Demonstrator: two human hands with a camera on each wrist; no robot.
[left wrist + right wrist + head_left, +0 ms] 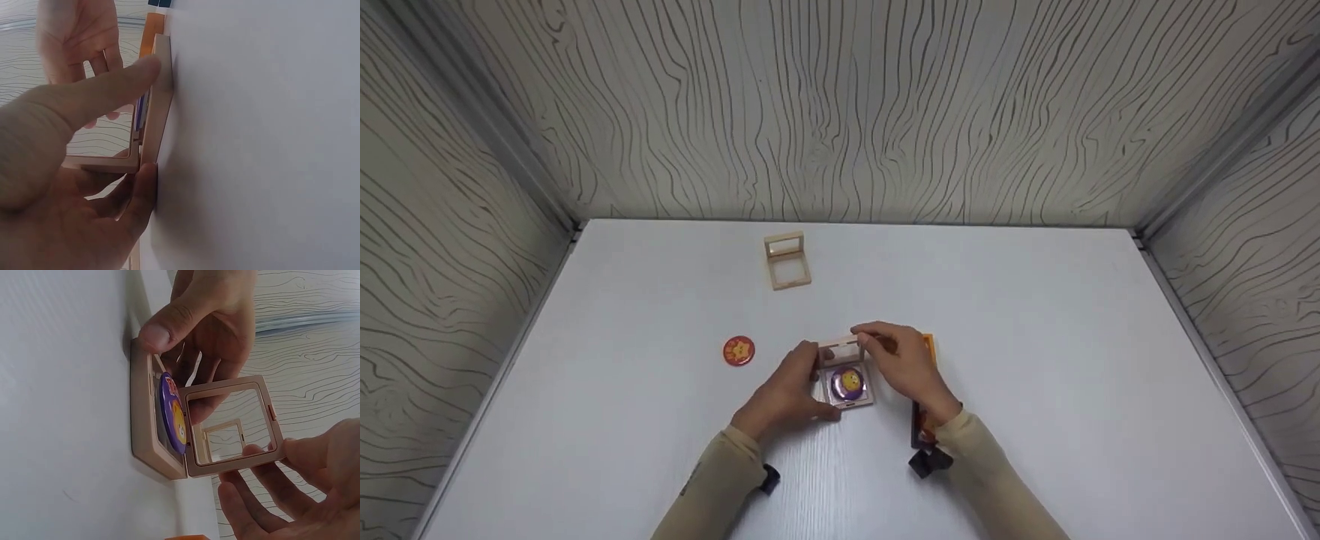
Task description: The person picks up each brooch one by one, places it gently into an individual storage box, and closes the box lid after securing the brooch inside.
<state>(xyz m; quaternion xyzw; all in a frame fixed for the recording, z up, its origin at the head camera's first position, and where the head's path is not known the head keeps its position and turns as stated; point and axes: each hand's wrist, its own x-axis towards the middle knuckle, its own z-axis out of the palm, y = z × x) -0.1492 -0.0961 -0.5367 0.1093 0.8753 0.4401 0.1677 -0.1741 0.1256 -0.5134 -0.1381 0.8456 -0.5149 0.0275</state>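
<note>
A small pinkish display case [856, 406] with a clear window stands on the table, its hinged lid [228, 468] raised. In its base sits a round purple badge [847, 383] with a yellow figure, tilted in the right wrist view. My left hand [787, 390] grips the base, thumb on the near edge and fingers at the hinge side. With thumb and fingers, my right hand [906, 365] pinches the free edge of the lid. The right hand's fingers are partly hidden behind the lid in the head view.
A second, light-coloured case [791, 285] stands with its lid up farther back. A red round badge [739, 350] with a yellow star lies to the left. Under the right forearm is an orange and dark object [928, 342], mostly covered. Patterned walls [840, 112] enclose the white table.
</note>
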